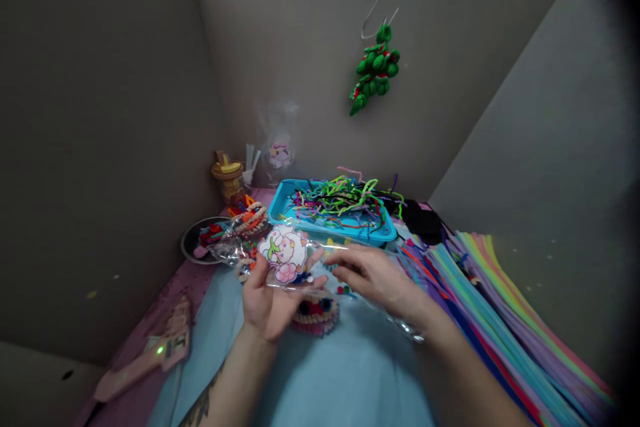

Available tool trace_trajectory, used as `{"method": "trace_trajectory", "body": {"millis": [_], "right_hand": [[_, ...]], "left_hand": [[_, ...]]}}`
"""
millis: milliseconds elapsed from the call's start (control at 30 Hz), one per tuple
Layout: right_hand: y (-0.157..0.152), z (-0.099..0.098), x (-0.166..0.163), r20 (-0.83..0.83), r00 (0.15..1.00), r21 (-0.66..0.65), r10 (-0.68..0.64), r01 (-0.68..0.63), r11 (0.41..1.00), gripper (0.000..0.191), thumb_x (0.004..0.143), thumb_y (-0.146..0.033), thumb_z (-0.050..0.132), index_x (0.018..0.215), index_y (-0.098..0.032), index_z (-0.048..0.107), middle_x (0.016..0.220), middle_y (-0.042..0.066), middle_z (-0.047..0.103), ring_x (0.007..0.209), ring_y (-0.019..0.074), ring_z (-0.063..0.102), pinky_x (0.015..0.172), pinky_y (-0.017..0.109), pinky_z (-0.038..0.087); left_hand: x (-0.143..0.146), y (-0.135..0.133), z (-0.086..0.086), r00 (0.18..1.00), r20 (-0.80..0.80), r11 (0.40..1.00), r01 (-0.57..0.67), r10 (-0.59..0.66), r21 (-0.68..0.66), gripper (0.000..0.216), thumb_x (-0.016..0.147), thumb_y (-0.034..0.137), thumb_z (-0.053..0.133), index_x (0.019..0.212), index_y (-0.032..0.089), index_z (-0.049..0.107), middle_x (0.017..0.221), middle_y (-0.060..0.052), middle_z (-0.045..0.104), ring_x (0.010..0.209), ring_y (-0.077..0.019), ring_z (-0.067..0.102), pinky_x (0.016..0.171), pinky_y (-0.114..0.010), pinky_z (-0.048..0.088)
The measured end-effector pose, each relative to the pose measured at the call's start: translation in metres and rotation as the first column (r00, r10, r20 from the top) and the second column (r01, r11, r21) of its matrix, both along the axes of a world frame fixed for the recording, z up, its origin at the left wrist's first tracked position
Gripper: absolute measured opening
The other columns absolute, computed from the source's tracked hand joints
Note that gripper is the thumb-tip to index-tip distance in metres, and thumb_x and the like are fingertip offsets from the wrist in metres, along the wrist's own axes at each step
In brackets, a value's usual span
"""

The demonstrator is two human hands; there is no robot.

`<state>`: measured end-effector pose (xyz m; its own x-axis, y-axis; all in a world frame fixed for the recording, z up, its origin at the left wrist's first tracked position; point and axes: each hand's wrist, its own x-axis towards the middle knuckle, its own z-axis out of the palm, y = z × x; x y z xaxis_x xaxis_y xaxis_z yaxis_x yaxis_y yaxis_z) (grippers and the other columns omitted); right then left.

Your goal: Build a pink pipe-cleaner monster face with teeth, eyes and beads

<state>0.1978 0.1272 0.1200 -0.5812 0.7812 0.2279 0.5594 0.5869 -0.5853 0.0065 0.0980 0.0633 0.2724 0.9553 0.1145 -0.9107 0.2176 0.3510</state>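
My left hand (pixel 270 303) is closed around a clear plastic bag (pixel 320 283), palm up beneath it. Against the film shows a round cartoon card (pixel 284 253) in white and pink with a green leaf pattern. My right hand (pixel 373 277) is at the bag's right part, its fingers bent together; what they pinch is hidden. Whether this hand is inside the bag or over it I cannot tell. Small coloured pieces lie close to its fingertips. Below the bag, on the blue cloth (pixel 350 373), sits a fuzzy toothed figure (pixel 316 317) with dark blue eyes.
A blue tray (pixel 385 232) holds many pipe cleaner scraps. Bundled long pipe cleaners (pixel 505 307) lie right. At left are a metal bowl (pixel 187 247), another fuzzy toothed piece (pixel 253 219), a cup (pixel 229 183) and a pink glue gun (pixel 150 357). A green ornament (pixel 377 70) hangs behind.
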Motion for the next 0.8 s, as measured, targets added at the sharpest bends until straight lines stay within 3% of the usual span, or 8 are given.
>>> {"method": "trace_trajectory", "body": {"millis": [200,367,667,800], "right_hand": [[-0.003,0.003,0.004,0.037,0.999,-0.084,0.015,-0.012,0.996,0.018,0.077,-0.006,0.052,0.085,-0.018,0.063,0.08,0.002,0.065,0.073,0.0145,0.057,0.064,0.024,0.042],[-0.006,0.006,0.01,0.036,0.993,-0.112,0.113,-0.108,0.988,0.023,0.076,-0.004,0.051,0.091,-0.019,0.059,0.085,0.001,0.063,0.076,0.0138,0.056,0.067,0.024,0.043],[-0.007,0.002,0.013,0.125,0.982,-0.082,0.143,-0.134,0.988,0.023,0.08,-0.005,0.045,0.094,-0.019,0.056,0.084,0.001,0.061,0.073,0.0134,0.054,0.064,0.024,0.041],[-0.006,0.003,0.01,0.063,0.992,-0.037,0.11,-0.107,0.994,0.017,0.082,-0.007,0.046,0.089,-0.018,0.056,0.084,0.003,0.06,0.076,0.0145,0.054,0.068,0.026,0.043]], "left_hand": [[0.0,0.001,-0.001,1.0,0.006,0.999,-0.005,0.006,-0.051,0.057,0.091,0.046,0.031,0.144,0.028,0.023,0.148,-0.013,0.033,0.132,-0.041,0.03,0.098,-0.069,0.026],[0.001,0.001,0.0,1.0,0.014,0.996,-0.026,0.027,-0.081,0.055,0.092,0.045,0.032,0.143,0.03,0.024,0.146,-0.012,0.036,0.131,-0.0401,0.033,0.098,-0.07,0.026],[0.001,0.006,-0.007,1.0,0.028,0.997,-0.004,0.007,-0.078,0.056,0.092,0.048,0.029,0.144,0.031,0.019,0.148,-0.011,0.032,0.132,-0.0384,0.033,0.101,-0.069,0.021],[0.0,0.007,-0.009,1.0,0.016,0.997,0.003,-0.001,-0.074,0.054,0.093,0.044,0.026,0.145,0.03,0.016,0.148,-0.011,0.033,0.132,-0.0355,0.033,0.103,-0.067,0.02]]}}
